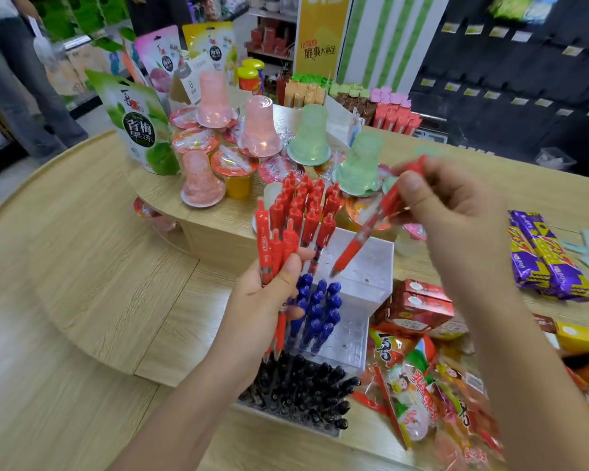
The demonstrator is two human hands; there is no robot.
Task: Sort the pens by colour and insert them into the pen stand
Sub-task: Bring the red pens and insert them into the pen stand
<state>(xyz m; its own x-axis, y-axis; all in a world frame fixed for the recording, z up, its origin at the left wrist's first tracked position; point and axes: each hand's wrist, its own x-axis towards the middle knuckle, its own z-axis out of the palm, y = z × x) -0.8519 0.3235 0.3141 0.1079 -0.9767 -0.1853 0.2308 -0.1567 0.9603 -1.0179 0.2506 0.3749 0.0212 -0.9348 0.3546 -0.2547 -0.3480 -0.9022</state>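
A clear tiered pen stand (364,266) stands on the wooden counter. Red pens (306,205) fill its top tier at the left, blue pens (320,311) the middle tier, black pens (306,396) the lowest tier. My left hand (269,300) grips a bunch of red pens (272,246) upright in front of the stand. My right hand (446,205) pinches a single red pen (368,226) by its upper part. That pen slants tip-down over the bare holes at the right of the top tier.
Jelly cups (259,130) in pink and green and a green pouch (140,127) crowd a raised shelf behind the stand. Snack packets (419,389), red cartons (419,300) and purple bars (544,256) lie to the right. A person (14,73) stands at far left.
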